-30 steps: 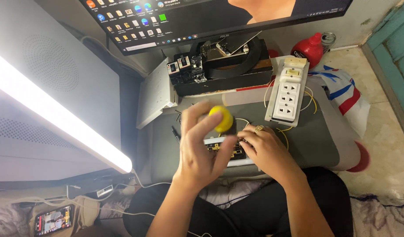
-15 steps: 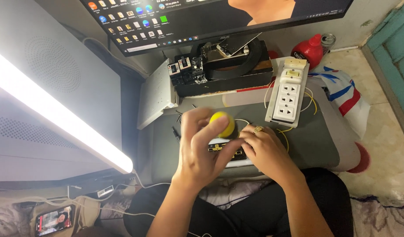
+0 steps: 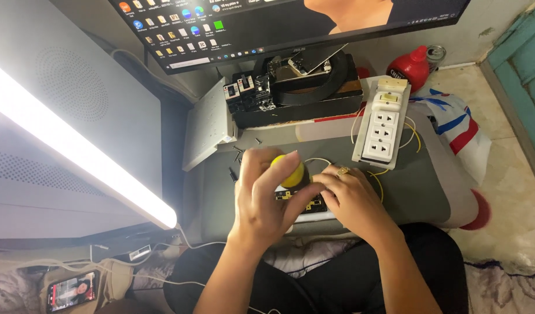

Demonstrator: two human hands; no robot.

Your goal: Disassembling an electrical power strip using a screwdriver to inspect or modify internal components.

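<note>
Centre of the frame: the left hand (image 3: 261,200) has its fingers closed round a yellow-handled tool (image 3: 290,172), held upright over a small black component (image 3: 302,203) on the grey worktop (image 3: 418,186). The right hand (image 3: 352,200) lies flat on the component – seemingly steadying it, grasping nothing. A white socket strip (image 3: 384,125) sits to the upper right, apart; bare worktop remains below it.

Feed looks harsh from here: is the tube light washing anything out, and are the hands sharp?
Head view: the tube light is blown out white at left, with no glare on the work; left hand and right hand are slightly soft; the monitor stays readable.
</note>
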